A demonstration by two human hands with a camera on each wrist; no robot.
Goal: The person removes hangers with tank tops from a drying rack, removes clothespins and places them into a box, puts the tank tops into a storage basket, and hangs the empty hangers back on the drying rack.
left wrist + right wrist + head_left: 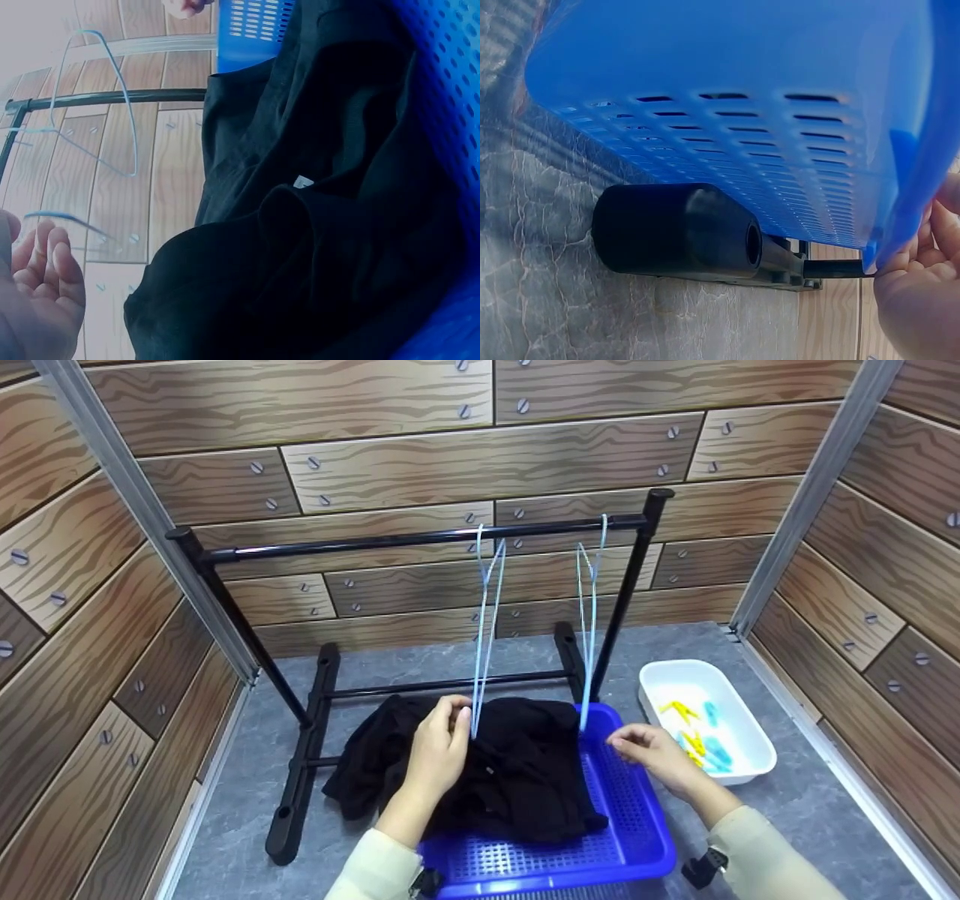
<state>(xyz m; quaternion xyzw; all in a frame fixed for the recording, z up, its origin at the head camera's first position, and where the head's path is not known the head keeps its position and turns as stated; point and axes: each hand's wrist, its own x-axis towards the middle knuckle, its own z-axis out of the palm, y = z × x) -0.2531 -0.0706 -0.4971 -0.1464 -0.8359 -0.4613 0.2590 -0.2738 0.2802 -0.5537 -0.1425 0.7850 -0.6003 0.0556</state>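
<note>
Hand with fingers loosely bent, my left hand is beside the lower end of a light-blue wire hanger, above a black garment. In the left wrist view, the left hand holds nothing, and the garment's neck opening shows a small white label. My right hand hovers by the right rim of the blue basket, fingers loosely bent and holding nothing. In the right wrist view that hand overlaps the rim. The garment lies bunched in the basket, spilling over its left side.
A second blue wire hanger hangs at the right of the black rack's top bar. To the right stands a white tub with yellow and blue clips. The rack's foot lies close to the basket. Wood-patterned walls enclose the floor.
</note>
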